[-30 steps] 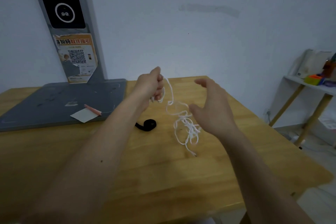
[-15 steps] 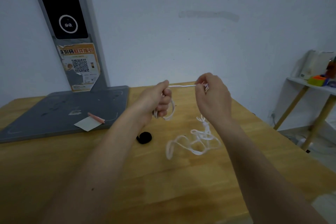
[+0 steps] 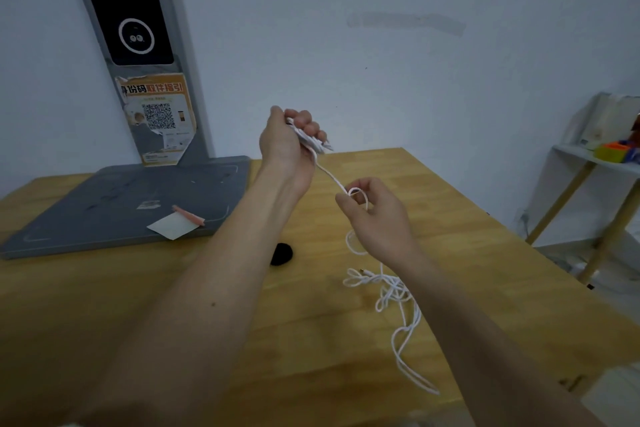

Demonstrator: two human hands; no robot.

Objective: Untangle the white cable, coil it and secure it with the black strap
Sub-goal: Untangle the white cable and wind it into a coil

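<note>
My left hand is raised above the wooden table and grips a small bundle of white cable loops. From it the white cable runs down to my right hand, which pinches a small loop of it. Below the right hand the cable hangs and lies tangled on the table, trailing toward the near right edge. The black strap lies rolled up on the table, partly hidden behind my left forearm.
A grey flat base with an upright post stands at the back left, with a white paper slip and a pink pen on it. A shelf with coloured items stands at the right.
My left hand has risen with the cable bundle. My right hand has dropped lower and to the right, sliding along the cable. The loose tangle now trails toward the near right edge.
</note>
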